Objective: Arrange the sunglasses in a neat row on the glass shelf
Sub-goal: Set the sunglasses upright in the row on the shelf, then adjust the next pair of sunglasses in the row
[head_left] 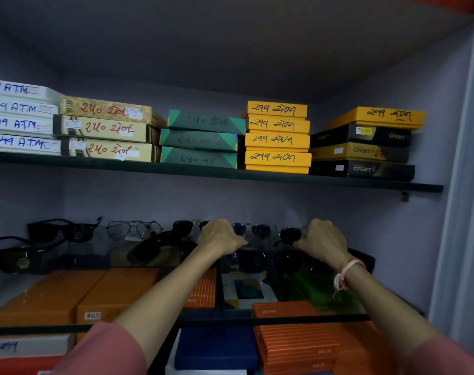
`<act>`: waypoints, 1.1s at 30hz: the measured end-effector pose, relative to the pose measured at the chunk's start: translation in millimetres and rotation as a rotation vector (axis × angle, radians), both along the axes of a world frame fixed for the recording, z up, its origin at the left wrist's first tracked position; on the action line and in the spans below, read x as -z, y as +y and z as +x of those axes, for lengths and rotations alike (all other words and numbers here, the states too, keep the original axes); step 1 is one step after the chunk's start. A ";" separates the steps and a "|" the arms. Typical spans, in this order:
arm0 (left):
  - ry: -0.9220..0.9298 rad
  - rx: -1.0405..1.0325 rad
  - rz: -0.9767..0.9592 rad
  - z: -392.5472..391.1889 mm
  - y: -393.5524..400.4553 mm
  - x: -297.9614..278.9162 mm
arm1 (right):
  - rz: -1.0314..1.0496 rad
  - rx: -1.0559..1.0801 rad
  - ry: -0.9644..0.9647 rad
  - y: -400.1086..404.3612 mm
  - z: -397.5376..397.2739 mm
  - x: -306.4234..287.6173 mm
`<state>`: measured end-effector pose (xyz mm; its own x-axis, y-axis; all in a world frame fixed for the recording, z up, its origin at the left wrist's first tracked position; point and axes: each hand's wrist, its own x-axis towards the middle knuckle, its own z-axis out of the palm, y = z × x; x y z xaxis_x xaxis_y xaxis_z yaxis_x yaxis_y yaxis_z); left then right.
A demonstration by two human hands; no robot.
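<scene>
Several pairs of sunglasses stand along the back of the glass shelf. My left hand is closed around a pair with bluish lenses near the middle. My right hand grips a dark round-lensed pair just to its right. To the left stand a thin-framed clear pair, a black thick-framed pair and another black pair nearer the front. A dark pair lies tilted in front of the row. More dark lenses sit under my wrists, partly hidden.
An upper shelf close above carries stacks of labelled boxes: white, beige, green, yellow and black. Orange, blue and patterned boxes show through and below the glass. The cabinet's side wall stands at the right.
</scene>
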<state>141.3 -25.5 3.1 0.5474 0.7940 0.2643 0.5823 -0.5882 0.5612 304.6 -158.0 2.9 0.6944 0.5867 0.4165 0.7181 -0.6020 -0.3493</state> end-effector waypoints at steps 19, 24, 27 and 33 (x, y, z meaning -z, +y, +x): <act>0.338 -0.349 0.264 -116.3 83.6 9.4 | -0.140 -0.318 0.006 99.4 -131.9 -3.3; 0.322 -0.315 0.330 -137.0 103.4 14.1 | -0.165 -0.245 0.025 110.2 -150.5 11.3; 0.312 -0.288 0.275 -150.3 110.0 10.2 | -0.079 -0.247 0.027 113.1 -152.8 12.0; 0.199 -0.131 0.266 -171.7 116.2 1.0 | 0.132 -0.375 0.065 110.6 -171.4 8.3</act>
